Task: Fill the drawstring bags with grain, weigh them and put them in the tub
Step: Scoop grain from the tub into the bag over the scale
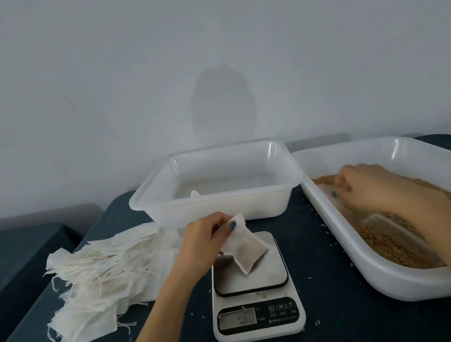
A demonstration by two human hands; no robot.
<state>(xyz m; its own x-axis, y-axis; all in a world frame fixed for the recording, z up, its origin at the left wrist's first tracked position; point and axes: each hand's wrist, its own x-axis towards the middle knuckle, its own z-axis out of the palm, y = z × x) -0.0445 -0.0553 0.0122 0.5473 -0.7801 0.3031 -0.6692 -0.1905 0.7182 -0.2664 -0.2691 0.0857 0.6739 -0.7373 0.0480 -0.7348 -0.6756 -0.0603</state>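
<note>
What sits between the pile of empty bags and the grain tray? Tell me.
In the head view, the digital scale, with the left hand holding a filled drawstring bag on its platform.

A plain, pale grey wall [127, 56] is filling the whole upper half of the view, and a soft, rounded shadow [222, 103] is falling on its middle. Dim, even light is spreading over everything. Below, a surface [324, 285] is lying under dark blue cloth. At the left, apart from it, a second dark-covered piece of furniture [17, 265] is sitting lower, with a darker grey band [32, 217] running along the wall's foot.
</note>
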